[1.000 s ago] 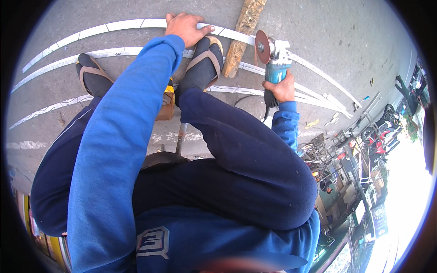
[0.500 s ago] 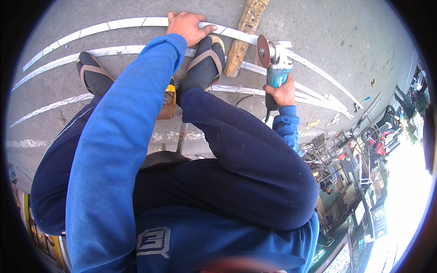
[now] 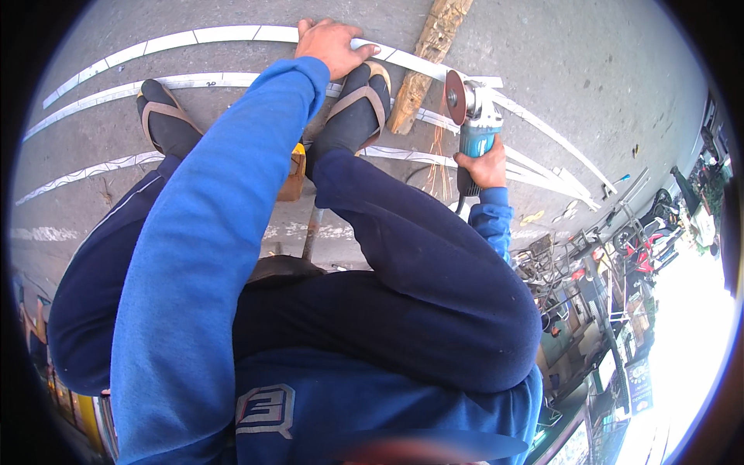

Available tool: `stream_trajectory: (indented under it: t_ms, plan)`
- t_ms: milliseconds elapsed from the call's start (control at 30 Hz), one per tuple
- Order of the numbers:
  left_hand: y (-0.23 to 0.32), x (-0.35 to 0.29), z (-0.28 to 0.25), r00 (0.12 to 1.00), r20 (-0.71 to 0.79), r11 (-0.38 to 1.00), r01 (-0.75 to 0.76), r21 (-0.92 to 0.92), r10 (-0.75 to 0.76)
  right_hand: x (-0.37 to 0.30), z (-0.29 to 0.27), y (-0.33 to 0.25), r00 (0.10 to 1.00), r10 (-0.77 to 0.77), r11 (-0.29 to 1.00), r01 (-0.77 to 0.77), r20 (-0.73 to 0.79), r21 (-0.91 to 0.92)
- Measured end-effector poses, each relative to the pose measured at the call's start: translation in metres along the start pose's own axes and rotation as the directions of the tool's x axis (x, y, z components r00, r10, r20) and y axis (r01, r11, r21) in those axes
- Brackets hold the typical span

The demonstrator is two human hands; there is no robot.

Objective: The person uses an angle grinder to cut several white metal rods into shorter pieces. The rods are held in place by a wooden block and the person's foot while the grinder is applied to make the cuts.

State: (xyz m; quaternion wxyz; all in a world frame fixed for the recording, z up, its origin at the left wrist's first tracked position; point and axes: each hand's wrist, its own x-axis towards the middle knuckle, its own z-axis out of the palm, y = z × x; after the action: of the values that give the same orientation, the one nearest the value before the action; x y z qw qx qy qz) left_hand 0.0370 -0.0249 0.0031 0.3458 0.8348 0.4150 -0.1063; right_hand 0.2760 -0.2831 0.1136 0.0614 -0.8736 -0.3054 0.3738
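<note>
A long white metal strip (image 3: 225, 34) with dark cross marks curves across the far side of the ground. My left hand (image 3: 335, 48) grips it from above, just beyond my right sandal. Farther right, the strip rests over a wooden plank (image 3: 422, 66). My right hand (image 3: 488, 164) is wrapped around the body of a teal and black angle grinder (image 3: 480, 141). The grinder's reddish-brown disc (image 3: 457, 98) stands on edge against the strip, close to its right end. Orange sparks (image 3: 439, 159) fly from the disc toward me. The exact cutting point is partly hidden by the disc.
More white strips (image 3: 124, 93) lie beneath and beside my sandaled feet (image 3: 353, 112). A small yellow and brown block-shaped object (image 3: 293, 174) sits between my legs. Metal frames and clutter (image 3: 573, 287) crowd the right side, with a red motorcycle (image 3: 643, 252) beyond.
Sparks now stream from the grinder disc, far more than the faint trace before. Both hands keep their holds, and the whole scene has shifted slightly in view.
</note>
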Motion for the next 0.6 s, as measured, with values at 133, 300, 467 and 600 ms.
stream_trajectory:
  t_ms: [133, 300, 467, 600]
  plan:
    - [0.001, -0.001, -0.001, 1.0, -0.019, 1.0, -0.001, -0.001, 0.001, 0.014, -0.005, -0.011, 1.0, -0.022, 0.999, 0.022, 0.004, 0.023]
    - [0.001, 0.001, -0.005, 0.999, 0.043, 0.999, 0.008, -0.034, -0.007, 0.017, -0.006, -0.014, 0.999, -0.049, 0.999, 0.049, -0.004, -0.01]
    - [0.001, 0.0, -0.002, 1.0, -0.015, 1.0, -0.012, -0.018, 0.012, -0.002, -0.003, -0.001, 0.999, 0.032, 0.999, -0.032, 0.002, -0.02]
    - [0.0, 0.0, -0.001, 1.0, -0.022, 1.0, -0.012, -0.017, 0.012, -0.003, -0.003, -0.002, 0.999, 0.037, 0.999, -0.037, 0.024, 0.014]
